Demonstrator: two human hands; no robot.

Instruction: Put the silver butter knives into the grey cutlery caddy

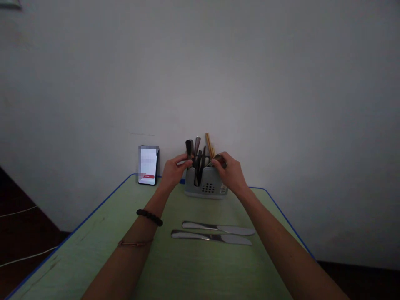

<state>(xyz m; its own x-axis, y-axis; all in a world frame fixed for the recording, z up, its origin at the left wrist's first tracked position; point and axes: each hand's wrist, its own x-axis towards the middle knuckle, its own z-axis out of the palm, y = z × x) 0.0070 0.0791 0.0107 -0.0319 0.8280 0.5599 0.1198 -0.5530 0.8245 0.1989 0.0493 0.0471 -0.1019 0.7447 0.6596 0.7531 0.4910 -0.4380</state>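
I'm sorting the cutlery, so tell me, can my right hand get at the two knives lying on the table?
Probably yes. The right hand is at the cutlery holder, and the two knives lie on bare green table nearer the body, with nothing on or around them.

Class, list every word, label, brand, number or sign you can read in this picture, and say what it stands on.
None can be read.
Phone leaning on the wall: lit screen blurred, with a red bar whose text is too small.
Grey cutlery holder: small sticker at its lower right corner, too small to read.
Two knives: no visible marks.
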